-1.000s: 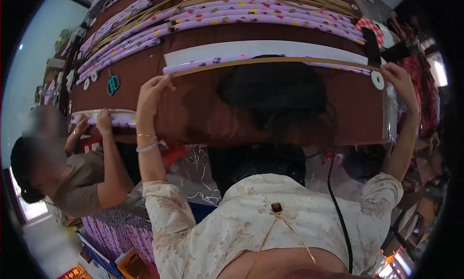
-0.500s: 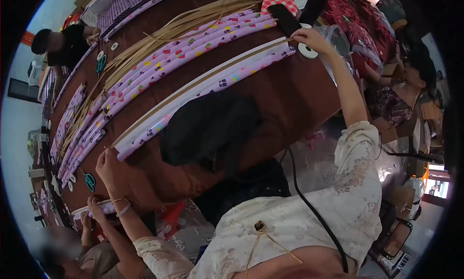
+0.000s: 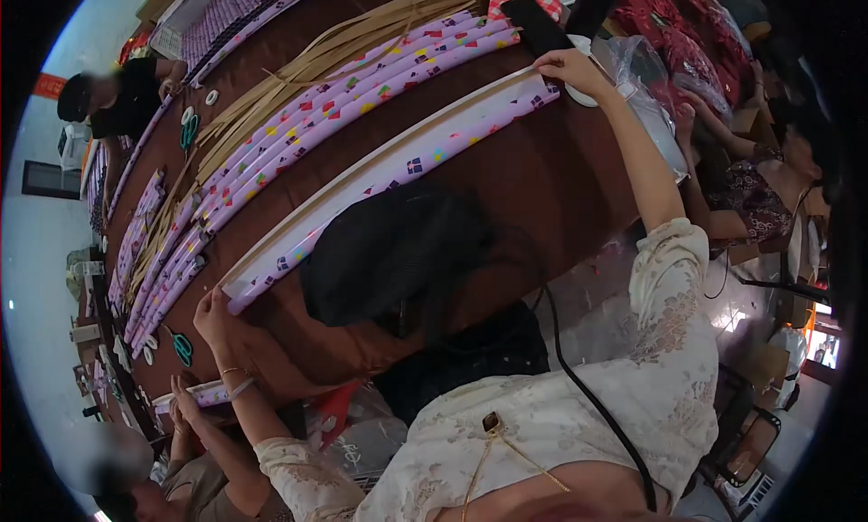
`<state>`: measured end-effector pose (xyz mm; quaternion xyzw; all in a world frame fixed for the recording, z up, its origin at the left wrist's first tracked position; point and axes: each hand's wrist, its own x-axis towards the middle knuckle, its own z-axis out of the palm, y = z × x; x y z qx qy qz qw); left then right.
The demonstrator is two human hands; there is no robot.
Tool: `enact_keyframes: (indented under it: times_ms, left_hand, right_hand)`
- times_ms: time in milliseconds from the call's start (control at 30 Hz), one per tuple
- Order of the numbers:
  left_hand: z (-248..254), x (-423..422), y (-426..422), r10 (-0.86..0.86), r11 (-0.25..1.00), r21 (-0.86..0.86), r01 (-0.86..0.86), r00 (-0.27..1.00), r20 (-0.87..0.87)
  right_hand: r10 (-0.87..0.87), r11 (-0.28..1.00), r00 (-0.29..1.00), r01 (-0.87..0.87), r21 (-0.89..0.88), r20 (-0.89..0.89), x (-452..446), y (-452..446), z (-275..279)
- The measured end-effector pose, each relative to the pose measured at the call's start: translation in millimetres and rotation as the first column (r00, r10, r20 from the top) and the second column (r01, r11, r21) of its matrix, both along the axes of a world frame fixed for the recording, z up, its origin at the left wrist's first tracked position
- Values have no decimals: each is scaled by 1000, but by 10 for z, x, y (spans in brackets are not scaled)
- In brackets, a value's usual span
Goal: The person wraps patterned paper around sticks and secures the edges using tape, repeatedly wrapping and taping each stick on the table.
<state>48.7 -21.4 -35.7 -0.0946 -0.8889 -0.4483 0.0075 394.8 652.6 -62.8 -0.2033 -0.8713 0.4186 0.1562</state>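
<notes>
A long strip of purple patterned paper with a white inner side [image 3: 380, 183] lies slantwise on the dark red tabletop [image 3: 579, 174]. Along its far edge runs a thin brown strip [image 3: 348, 174]. My left hand [image 3: 212, 318] pinches at the lower left end of this edge, and my right hand [image 3: 570, 72] pinches at the upper right end. A white tape roll [image 3: 581, 97] is partly hidden behind my right hand. The black cap [image 3: 393, 251] covers part of the near side of the paper.
Rolled purple papers [image 3: 362, 97] and brown strips [image 3: 298, 79] lie beyond. Green scissors [image 3: 182, 348] rest at the left. One co-worker's hands [image 3: 185, 404] are at the lower left. Other people stand at the upper left and right. A black cable [image 3: 588, 386] hangs down in front.
The view has turned since the first frame. The brown strip, earlier held above the paper, now lies along its far edge, with both my hands at its ends.
</notes>
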Motion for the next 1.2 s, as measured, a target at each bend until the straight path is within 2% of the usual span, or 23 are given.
enact_keyframes:
  times_ms: [233, 367, 433, 467, 667, 767, 800, 867, 933, 967, 1000, 1033, 1067, 1100, 1167, 1200]
  left_hand:
    - [-81, -164, -65, 0, 996, -90, 3, 999, 33]
    - [-113, -213, -66, -20, 995, -100, 20, 1000, 5]
    - [-126, -265, -85, -50, 984, -172, 52, 999, 13]
    - [-155, -270, -93, -50, 993, -107, 52, 999, 18]
    - [-280, -386, -120, -32, 998, -50, 36, 997, 74]
    - [-84, -231, -18, -55, 997, -41, 60, 992, 117]
    - [-148, -271, -44, -41, 999, 17, 39, 993, 110]
    - [-160, -270, -82, -37, 999, -36, 40, 997, 69]
    - [-141, -263, -52, 41, 997, -71, -32, 992, 117]
    - [-148, -260, -57, 66, 996, -71, -57, 989, 134]
    - [-143, -257, -67, 69, 988, -146, -56, 994, 86]
    - [-146, -261, -66, 70, 973, -222, -60, 997, 39]
    - [-168, -253, -61, 100, 970, -228, -90, 994, 34]
    - [-211, -262, -71, 131, 965, -234, -121, 991, 28]
    - [-291, -320, -118, 70, 967, -243, -78, 997, -40]
    - [-239, -284, -90, 103, 958, -269, -103, 995, -11]
  right_hand:
    - [-49, 996, 994, 41, 83, 93, -43, -35, -27]
    - [-85, 996, 984, 82, 25, 159, -49, -93, 30]
    - [-92, 996, 979, 89, 24, 184, -38, -92, 59]
    - [-109, 994, 973, 102, 43, 206, -44, -86, 52]
    - [-81, 997, 977, 80, 14, 198, -26, -32, 19]
    - [-108, 992, 952, 87, 87, 286, -28, -91, 113]
    - [-112, 993, 962, 98, 69, 247, -17, -67, 68]
    - [-102, 995, 958, 93, 46, 269, -19, -34, 35]
    - [-73, 997, 955, 64, 39, 286, -2, 33, 31]
    - [-69, 996, 962, 80, -29, 262, 13, 105, -35]
    - [-63, 991, 969, 89, -98, 237, 8, 153, -80]
    - [-74, 994, 964, 91, -55, 254, 22, 194, -106]
    - [-82, 996, 960, 88, -10, 267, 27, 246, -125]
    - [-82, 996, 961, 91, -23, 263, 16, 243, -120]
    - [-78, 994, 963, 95, -54, 256, 50, 344, -193]
    - [-76, 993, 965, 97, -70, 253, 50, 388, -222]
